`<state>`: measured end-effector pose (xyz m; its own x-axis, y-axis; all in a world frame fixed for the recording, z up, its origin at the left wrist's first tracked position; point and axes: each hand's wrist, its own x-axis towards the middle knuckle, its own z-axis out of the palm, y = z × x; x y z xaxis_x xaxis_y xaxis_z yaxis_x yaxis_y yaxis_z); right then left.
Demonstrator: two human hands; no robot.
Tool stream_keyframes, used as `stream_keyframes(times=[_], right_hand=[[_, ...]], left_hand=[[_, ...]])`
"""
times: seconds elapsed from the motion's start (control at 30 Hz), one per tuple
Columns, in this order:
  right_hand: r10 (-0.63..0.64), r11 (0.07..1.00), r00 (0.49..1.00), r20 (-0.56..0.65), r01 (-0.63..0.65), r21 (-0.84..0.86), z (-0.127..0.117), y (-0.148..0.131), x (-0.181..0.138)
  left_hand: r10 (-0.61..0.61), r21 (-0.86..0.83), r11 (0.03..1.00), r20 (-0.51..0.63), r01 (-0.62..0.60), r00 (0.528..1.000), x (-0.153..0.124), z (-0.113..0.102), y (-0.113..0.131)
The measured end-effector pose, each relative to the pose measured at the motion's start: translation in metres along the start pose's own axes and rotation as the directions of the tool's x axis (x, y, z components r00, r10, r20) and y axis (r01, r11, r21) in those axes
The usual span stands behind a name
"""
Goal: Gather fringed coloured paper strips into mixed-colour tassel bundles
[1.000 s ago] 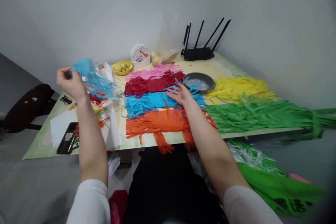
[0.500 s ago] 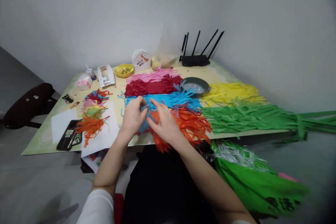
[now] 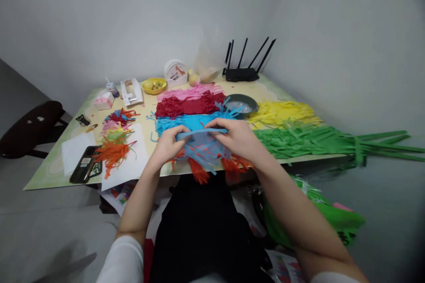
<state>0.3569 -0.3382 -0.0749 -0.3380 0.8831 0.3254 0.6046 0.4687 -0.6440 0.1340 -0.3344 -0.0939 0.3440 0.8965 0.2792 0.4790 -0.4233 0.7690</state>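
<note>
A blue fringed paper strip (image 3: 204, 146) is stretched between my two hands above the table's near edge. My left hand (image 3: 168, 145) pinches its left end and my right hand (image 3: 239, 138) pinches its right end, the fringe hanging down. Under it lies orange fringed paper (image 3: 199, 170), which spills over the edge. Behind it lie a blue fringed sheet (image 3: 189, 122), a red one (image 3: 186, 106) and a pink one (image 3: 192, 93).
Green fringed paper (image 3: 312, 139) and yellow fringed paper (image 3: 285, 112) lie to the right, with a dark bowl (image 3: 242, 104) behind. To the left are a mixed scrap pile (image 3: 114, 141), a phone (image 3: 83, 164) and white sheets. A router (image 3: 242, 73) and a yellow bowl (image 3: 153, 85) stand at the back.
My left hand came down from the upper left with the blue paper. Both hands met over the orange sheet and now hold the blue strip taut between them.
</note>
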Motion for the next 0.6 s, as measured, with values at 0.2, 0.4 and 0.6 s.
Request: stream_keyframes(times=[0.2, 0.4, 0.6], right_hand=[[0.022, 0.998, 0.998, 0.067, -0.018, -0.063, -0.019, 0.010, 0.002], [0.017, 0.985, 0.997, 0.072, -0.005, -0.172, -0.030, 0.006, 0.006], [0.020, 0.963, 0.978, 0.208, 0.038, -0.268, -0.037, -0.009, 0.013]], left_hand=[[-0.065, -0.047, 0.997, 0.017, 0.066, 0.998, 0.003, -0.005, 0.000], [-0.061, 0.247, 0.968, 0.074, 0.041, 0.995, 0.001, -0.019, -0.010], [0.137, 0.205, 0.967, 0.084, -0.152, 0.987, 0.010, -0.004, -0.006]])
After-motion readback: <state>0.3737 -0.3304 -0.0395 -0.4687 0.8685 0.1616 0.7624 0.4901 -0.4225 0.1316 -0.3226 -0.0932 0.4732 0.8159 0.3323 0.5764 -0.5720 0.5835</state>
